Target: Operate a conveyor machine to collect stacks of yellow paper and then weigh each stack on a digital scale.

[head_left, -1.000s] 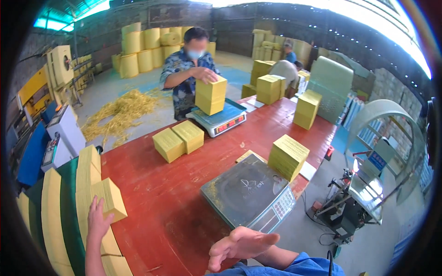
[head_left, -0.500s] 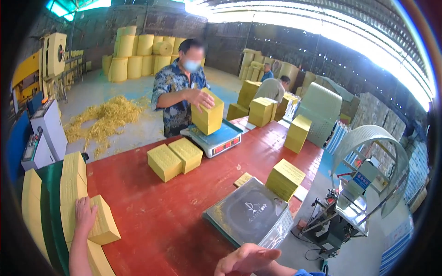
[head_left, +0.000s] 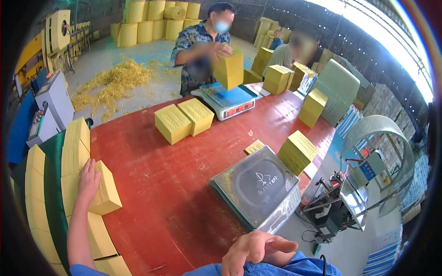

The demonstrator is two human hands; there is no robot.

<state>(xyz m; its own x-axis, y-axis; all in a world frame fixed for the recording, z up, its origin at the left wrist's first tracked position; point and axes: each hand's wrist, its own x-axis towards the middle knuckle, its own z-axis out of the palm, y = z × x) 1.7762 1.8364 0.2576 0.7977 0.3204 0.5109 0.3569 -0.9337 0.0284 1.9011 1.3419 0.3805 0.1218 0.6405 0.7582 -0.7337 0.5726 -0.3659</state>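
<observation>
left block (head_left: 108, 189): at table's (head_left: 156, 184) left | near scale (head_left: 251, 184): right of block | paired blocks (head_left: 199, 122): left of far scale (head_left: 235, 111)

The table (head_left: 156, 184) was red with pale scuffs. The block (head_left: 108, 189) at its left edge was plain yellow. On it, the nearer scale's plate (head_left: 244, 184) was dark grey, the farther scale's plate (head_left: 216, 95) blue. Beyond the table, the co-worker's shirt (head_left: 195, 36) showed blue-and-grey camouflage.
</observation>
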